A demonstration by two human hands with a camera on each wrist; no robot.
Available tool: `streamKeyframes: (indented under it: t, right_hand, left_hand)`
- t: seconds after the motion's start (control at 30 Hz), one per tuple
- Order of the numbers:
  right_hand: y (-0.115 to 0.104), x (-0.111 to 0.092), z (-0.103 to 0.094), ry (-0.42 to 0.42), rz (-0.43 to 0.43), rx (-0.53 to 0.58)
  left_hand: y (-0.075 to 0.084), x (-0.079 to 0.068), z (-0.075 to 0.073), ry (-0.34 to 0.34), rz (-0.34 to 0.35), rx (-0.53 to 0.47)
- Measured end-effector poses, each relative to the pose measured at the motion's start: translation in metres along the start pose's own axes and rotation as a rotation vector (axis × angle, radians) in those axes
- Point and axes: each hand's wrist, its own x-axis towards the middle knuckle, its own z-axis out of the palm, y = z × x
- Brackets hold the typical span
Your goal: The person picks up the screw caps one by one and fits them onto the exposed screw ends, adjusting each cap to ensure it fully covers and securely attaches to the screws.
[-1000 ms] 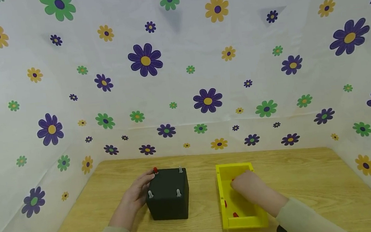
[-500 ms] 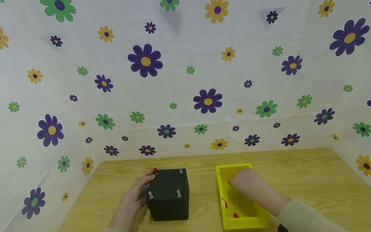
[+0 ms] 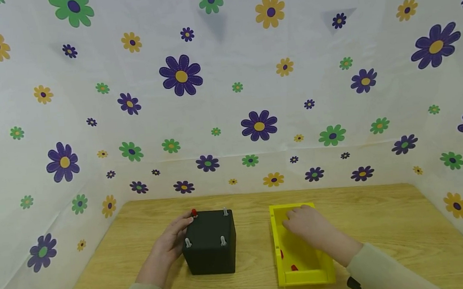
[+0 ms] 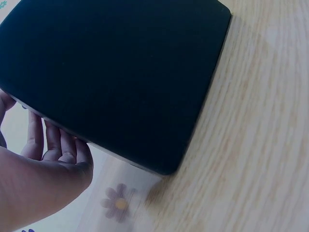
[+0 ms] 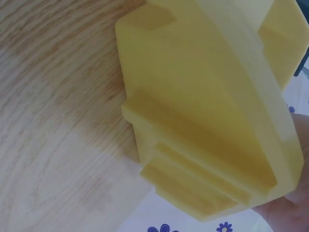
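A black box [image 3: 210, 231] stands on the table with upright clear pegs [image 3: 223, 240] at its top corners. On its far left corner peg sits a small red cap [image 3: 193, 211]. My left hand [image 3: 170, 242] rests against the box's left side, its fingers [image 4: 67, 145] lying along that face in the left wrist view. My right hand [image 3: 312, 229] reaches down into a yellow bin [image 3: 307, 277], fingers bent near its far end. I cannot tell whether those fingertips hold anything. Two red pieces, one a small cap [image 3: 293, 268], lie in the bin's near part.
The wooden table [image 3: 253, 252] runs back to a flower-printed sheet [image 3: 229, 117], which also closes off both sides. In the right wrist view, the bin's outer wall [image 5: 193, 92] fills most of the picture and hides the fingers.
My right hand has shifted slightly left and toward the bin's far end, its knuckles now higher. The left hand and the black box stay still.
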Motion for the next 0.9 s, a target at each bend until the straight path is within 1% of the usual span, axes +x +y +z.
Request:
streamKeyframes:
  t: [0.17, 0.23, 0.3, 0.4, 0.53, 0.63, 0.73, 0.9]
  right_hand:
    - [0.0010, 0.0007, -0.0015, -0.035, 0.011, 0.035]
    - [0.0017, 0.0011, -0.0019, -0.042, 0.011, 0.040]
    - [0.0025, 0.0006, -0.0030, -0.033, 0.003, 0.031]
    - [0.0039, -0.0004, -0.0037, 0.005, -0.012, 0.012]
    - [0.0051, -0.0017, -0.0060, 0.042, -0.029, 0.009]
    - [0.0059, -0.0018, -0.0071, 0.046, -0.033, 0.018]
    - [0.0065, -0.0011, -0.0076, 0.048, -0.034, 0.022]
    - [0.0083, 0.0011, -0.0064, 0.063, -0.042, -0.005]
  left_hand:
    - [-0.0001, 0.0001, -0.0016, -0.021, 0.006, -0.023]
    - [-0.0002, -0.0001, -0.0014, -0.016, 0.006, -0.037]
    - [-0.0003, -0.0005, -0.0014, -0.015, 0.005, -0.045]
    - [-0.0004, -0.0009, -0.0013, 0.002, 0.006, -0.056]
    - [-0.0010, -0.0011, -0.0017, 0.004, 0.005, -0.049]
    - [-0.0008, -0.0018, -0.0011, -0.008, 0.001, -0.049]
    - [-0.0011, -0.0011, -0.0011, -0.006, 0.000, -0.056]
    - [-0.0012, 0.0004, -0.0022, -0.018, 0.000, -0.058]
